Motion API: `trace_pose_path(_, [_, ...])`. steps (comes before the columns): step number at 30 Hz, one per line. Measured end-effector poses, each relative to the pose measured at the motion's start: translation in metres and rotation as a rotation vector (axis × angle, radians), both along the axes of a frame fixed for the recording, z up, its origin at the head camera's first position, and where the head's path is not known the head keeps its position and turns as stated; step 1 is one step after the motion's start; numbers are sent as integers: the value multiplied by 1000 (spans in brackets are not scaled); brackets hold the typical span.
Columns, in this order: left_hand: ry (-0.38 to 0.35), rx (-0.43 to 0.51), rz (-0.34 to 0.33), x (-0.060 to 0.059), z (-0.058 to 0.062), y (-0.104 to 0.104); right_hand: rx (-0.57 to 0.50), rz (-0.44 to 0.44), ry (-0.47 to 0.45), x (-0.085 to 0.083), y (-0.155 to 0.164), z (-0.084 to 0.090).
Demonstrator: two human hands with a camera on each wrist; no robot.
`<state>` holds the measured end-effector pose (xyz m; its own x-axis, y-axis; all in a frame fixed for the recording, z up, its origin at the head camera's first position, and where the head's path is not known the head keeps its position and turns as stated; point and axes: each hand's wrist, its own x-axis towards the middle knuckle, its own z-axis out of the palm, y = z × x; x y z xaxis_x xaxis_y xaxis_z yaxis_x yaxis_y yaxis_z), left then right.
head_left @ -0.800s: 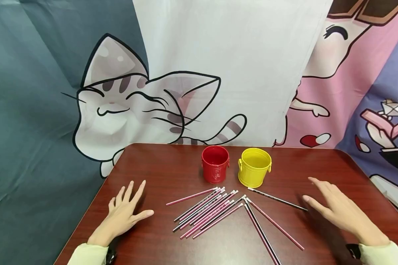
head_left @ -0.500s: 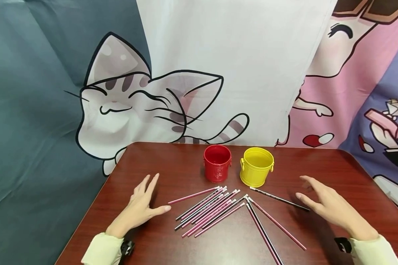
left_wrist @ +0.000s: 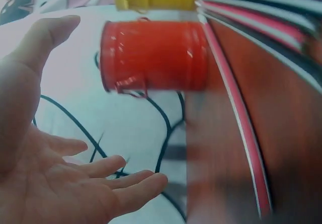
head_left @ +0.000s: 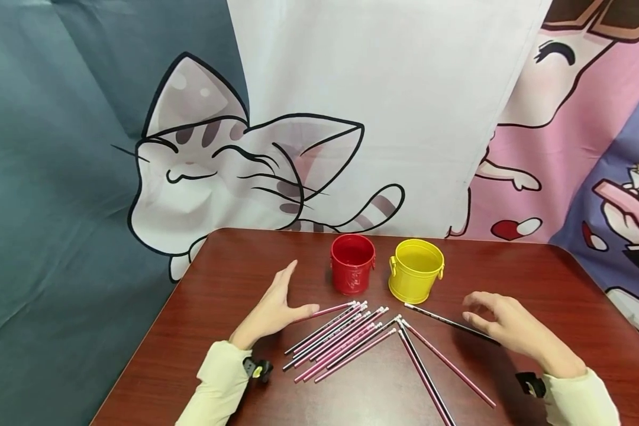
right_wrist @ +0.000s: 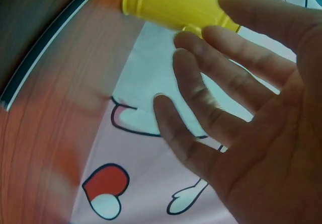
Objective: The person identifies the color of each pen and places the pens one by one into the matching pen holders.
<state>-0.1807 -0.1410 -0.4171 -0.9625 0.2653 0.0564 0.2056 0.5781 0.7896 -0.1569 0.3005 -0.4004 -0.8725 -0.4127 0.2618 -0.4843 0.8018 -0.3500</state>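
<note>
My left hand (head_left: 271,309) hovers at the left of the pencils, fingers spread and holding nothing; its thumb overlaps one pink pencil (head_left: 327,310) in the head view. In the left wrist view the red bucket (left_wrist: 153,55) lies beyond that palm. My right hand (head_left: 516,326) is near the far end of a black pencil (head_left: 452,323), its fingers loosely bent and nothing in them. Several pink and black pencils (head_left: 341,346) lie in a slanted row, white erasers toward the buckets. Behind them stand the red bucket (head_left: 352,266) and the yellow bucket (head_left: 416,273), side by side.
The brown table (head_left: 160,361) ends at a printed cloth backdrop (head_left: 431,89) close behind the buckets. Between the hands, a pink pencil (head_left: 449,364) and a pair of pencils (head_left: 426,378) fan toward the table's front.
My left hand has moved right and forward, reaching the leftmost pencil's side. My right hand has shifted a little left, its fingers bending more. The pencils and buckets stay in place.
</note>
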Motion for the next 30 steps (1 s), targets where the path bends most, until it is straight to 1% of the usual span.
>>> trace_pose_path(1, [-25, 47, -4, -1, 5, 5, 2, 10, -6, 0, -1, -1])
trace_pose_path(5, [-96, 231, 20, -13, 4, 19, -1, 26, -31, -2, -8, -4])
trace_pose_path(7, [-112, 277, 35, -18, 2, 25, -1, 23, -51, -5, -12, -6])
trace_pose_path(8, [-102, 294, 43, -22, -4, 27, -4, 20, -63, -6, -13, -6])
trace_pose_path(11, [-97, 334, 44, -28, -7, 34, -10, 4, -113, -11, -18, -7])
trace_pose_path(13, [-99, 350, 47, -31, -9, 40, -18, -4, -146, -14, -21, -8])
trace_pose_path(16, [-119, 357, 73, -35, -13, 47, -25, -13, -197, -18, -26, -11])
trace_pose_path(21, [-147, 302, 95, -38, -19, 58, -11, -23, -245, -22, -33, -18])
trace_pose_path(24, [-128, 286, 94, -41, -22, 64, -3, -27, -239, -24, -37, -22])
trace_pose_path(26, [-109, 292, 103, -43, -23, 69, 8, -33, -225, -25, -40, -24])
trace_pose_path(30, [-31, 288, 153, -47, -26, 78, 29, -28, -204, -27, -46, -28])
